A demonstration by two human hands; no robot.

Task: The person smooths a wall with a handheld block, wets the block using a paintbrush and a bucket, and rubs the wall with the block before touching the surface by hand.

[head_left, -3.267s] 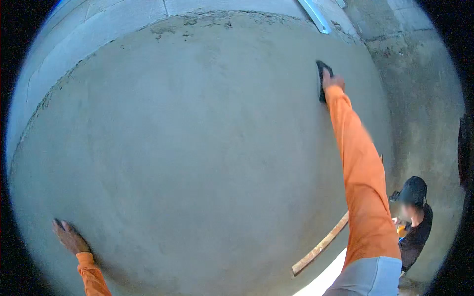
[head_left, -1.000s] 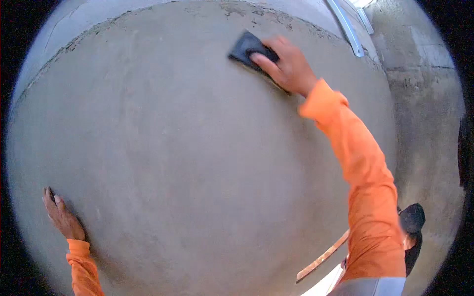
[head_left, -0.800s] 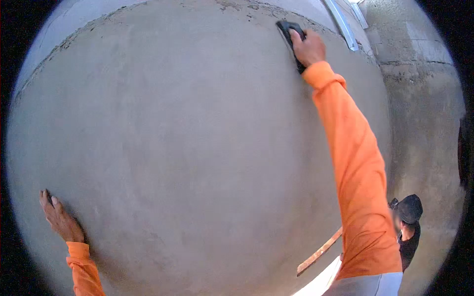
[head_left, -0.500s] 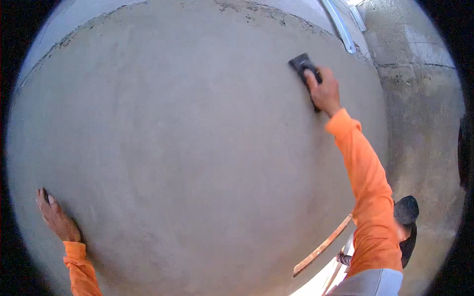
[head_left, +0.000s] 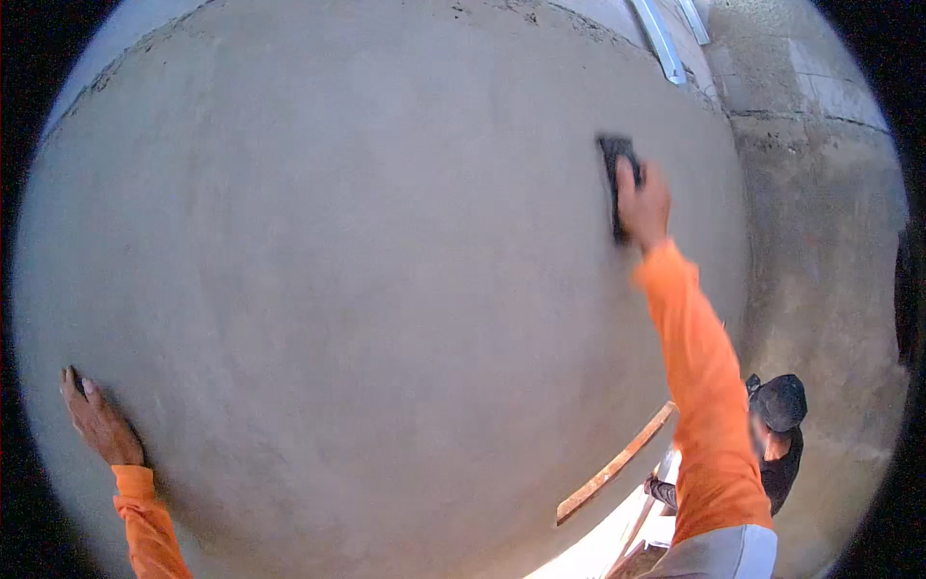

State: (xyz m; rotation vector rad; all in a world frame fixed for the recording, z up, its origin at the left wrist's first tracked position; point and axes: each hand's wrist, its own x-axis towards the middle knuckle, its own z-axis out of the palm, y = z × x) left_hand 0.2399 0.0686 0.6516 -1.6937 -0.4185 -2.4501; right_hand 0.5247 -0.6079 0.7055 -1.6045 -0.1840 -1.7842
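Note:
A broad grey plastered wall [head_left: 386,261] fills most of the head view. Wrapped around the handle of a black plastering float [head_left: 614,198], my right hand [head_left: 646,207] presses it to the upper right of this wall. The float stands nearly upright and is slightly blurred. At the far lower left, my left hand [head_left: 104,429] rests on the plaster with its fingers stretched upward. A dark patch shows between its thumb and fingers, and I cannot make out whether that is shadow.
Below my right arm, a strip of wood [head_left: 615,465] runs slantwise by the wall's lower edge. Another person in a dark cap [head_left: 779,402] is at the lower right. A side wall [head_left: 820,251] meets mine at a corner. Metal profiles [head_left: 661,43] hang at the top right.
My right hand has brought the float slightly downward and to the right, turning it more upright. The left hand stays against the wall. The other person's head has come further into view.

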